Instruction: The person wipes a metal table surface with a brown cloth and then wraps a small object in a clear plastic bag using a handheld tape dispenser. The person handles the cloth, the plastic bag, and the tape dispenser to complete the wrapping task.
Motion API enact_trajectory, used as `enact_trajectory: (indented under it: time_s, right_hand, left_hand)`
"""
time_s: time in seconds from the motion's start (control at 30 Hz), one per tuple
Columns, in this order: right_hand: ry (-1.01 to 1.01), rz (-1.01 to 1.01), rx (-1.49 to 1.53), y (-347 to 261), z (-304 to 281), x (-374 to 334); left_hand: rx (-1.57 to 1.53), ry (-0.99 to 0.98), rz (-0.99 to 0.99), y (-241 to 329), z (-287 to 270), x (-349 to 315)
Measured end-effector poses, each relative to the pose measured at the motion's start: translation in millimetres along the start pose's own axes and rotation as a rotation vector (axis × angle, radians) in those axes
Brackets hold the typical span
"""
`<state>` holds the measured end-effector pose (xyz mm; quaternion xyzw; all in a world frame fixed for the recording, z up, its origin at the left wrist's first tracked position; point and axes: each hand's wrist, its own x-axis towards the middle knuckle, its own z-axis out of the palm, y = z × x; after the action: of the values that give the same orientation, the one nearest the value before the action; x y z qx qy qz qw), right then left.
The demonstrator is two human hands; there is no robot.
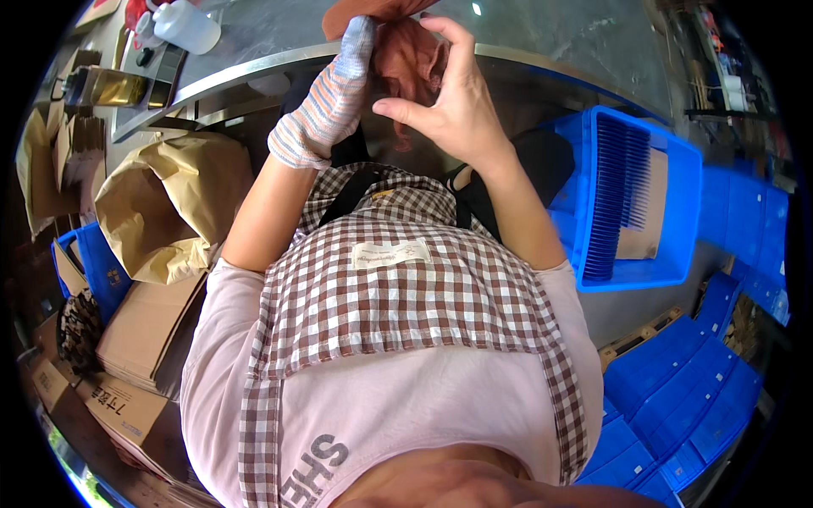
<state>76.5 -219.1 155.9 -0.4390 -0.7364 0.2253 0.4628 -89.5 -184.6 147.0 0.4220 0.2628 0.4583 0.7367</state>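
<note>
My left hand [329, 95] wears a striped knit work glove and is raised in front of me, fingers pointing up at a reddish-brown rubber glove [405, 52]. My bare right hand [449, 93] pinches that rubber glove from the right side, thumb and fingers curled around its cuff. Both hands meet at the edge of a steel table [254, 72]. My checked apron and pink shirt fill the lower middle of the view.
A blue plastic crate [673, 212] stands to my right, with more blue crates [686, 398] stacked lower right. Brown paper bags [169, 203] and flat cardboard boxes [140, 339] lie on my left. A white plastic bottle [186, 25] sits on the table, top left.
</note>
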Motion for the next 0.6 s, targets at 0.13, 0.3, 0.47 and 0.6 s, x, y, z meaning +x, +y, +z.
enact_trajectory:
  time_s: [0.13,0.3,0.47,0.6]
  right_hand:
    - [0.007,0.093,0.088,10.2,1.5,7.7]
    - [-0.122,0.232,0.972,29.4,-24.3,15.0]
    - [-0.220,0.172,0.739,26.3,-14.1,9.6]
    - [-0.198,0.056,0.322,16.0,-38.0,7.0]
  left_hand:
    - [-0.153,-0.079,0.023,-5.2,-0.8,5.0]
    - [0.258,-0.230,0.151,-8.9,-26.6,1.5]
    - [-0.309,-0.151,0.029,-4.4,0.5,4.4]
    - [-0.641,-0.098,0.037,3.2,-0.3,17.2]
